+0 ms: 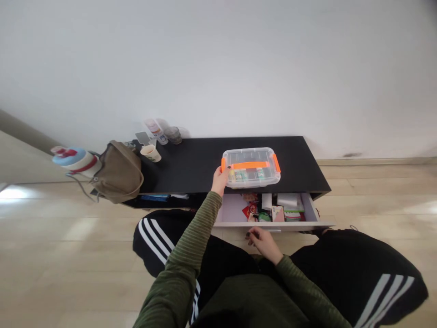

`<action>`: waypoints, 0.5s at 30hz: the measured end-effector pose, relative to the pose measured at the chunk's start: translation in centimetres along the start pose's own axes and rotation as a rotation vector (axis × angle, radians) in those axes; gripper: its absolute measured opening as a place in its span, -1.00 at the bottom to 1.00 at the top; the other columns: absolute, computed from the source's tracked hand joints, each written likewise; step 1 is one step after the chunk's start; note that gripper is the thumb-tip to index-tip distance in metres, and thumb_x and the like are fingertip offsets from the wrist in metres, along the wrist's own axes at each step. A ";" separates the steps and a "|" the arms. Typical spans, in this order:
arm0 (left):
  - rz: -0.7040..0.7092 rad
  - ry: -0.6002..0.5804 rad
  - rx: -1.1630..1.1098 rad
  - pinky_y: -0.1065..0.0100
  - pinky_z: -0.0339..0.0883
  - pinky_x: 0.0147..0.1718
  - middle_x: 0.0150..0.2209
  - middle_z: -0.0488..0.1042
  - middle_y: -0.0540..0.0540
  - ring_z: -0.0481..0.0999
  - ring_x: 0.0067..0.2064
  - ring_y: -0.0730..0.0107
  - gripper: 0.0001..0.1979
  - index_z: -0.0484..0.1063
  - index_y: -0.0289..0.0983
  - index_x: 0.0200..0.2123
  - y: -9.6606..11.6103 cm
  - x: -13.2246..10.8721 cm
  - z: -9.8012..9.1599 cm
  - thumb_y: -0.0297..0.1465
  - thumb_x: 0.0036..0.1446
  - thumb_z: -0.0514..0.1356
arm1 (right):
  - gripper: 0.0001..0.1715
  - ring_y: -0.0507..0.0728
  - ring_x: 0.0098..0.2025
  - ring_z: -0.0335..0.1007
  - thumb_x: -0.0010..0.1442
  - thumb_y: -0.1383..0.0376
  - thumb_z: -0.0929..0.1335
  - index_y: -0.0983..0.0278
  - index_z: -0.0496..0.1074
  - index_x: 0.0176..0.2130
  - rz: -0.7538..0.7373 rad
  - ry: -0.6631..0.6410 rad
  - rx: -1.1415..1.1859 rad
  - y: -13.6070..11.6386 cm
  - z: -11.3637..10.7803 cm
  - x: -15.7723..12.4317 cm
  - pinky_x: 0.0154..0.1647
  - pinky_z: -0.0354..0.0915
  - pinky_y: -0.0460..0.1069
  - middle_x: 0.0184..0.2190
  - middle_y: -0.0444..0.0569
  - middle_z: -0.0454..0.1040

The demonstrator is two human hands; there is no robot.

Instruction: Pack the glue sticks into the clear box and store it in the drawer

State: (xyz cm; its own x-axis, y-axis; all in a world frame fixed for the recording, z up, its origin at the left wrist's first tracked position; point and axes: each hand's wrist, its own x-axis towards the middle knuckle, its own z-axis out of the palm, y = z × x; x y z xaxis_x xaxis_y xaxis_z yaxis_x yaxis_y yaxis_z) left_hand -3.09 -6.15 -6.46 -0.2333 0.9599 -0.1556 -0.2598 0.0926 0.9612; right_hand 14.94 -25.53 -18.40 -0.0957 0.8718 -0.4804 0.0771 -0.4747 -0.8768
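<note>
Left grip (219, 180) curled on a clear latched box (251, 157) of small bottles (243, 175), right grip (264, 243) empty by the open drawer (273, 224)

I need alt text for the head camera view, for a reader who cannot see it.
A person's left hand holds a clear plastic box with orange latches on a black cabinet. The right hand is below its open drawer of packets.

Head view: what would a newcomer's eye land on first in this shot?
The clear plastic storage box with orange latches stands out first, sitting on the black cabinet top with the left hand gripping its near left corner. Just below, the open white drawer shows a jumble of colourful packets, and the right hand sits just below its front edge.
</note>
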 end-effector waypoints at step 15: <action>-0.023 0.032 -0.095 0.40 0.34 -0.29 -0.29 0.52 -0.06 0.50 -0.29 0.39 -0.67 0.47 -0.29 -0.15 -1.0 -7.1 -2.7 -0.30 -0.02 0.25 | -0.89 0.20 -0.18 0.42 -0.02 0.42 0.43 0.20 0.48 -0.45 -0.134 0.144 -0.343 -0.7 -4.2 1.6 -0.14 0.24 -0.03 -0.43 -0.02 0.50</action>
State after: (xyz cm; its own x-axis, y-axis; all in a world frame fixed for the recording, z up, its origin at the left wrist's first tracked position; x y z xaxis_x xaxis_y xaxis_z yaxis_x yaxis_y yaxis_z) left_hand -3.74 -13.77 -7.00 -0.2557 0.9488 -0.1856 -0.3525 0.0873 0.9317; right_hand 18.88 -23.29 -18.51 0.0110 0.9429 -0.3330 0.4027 -0.3090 -0.8616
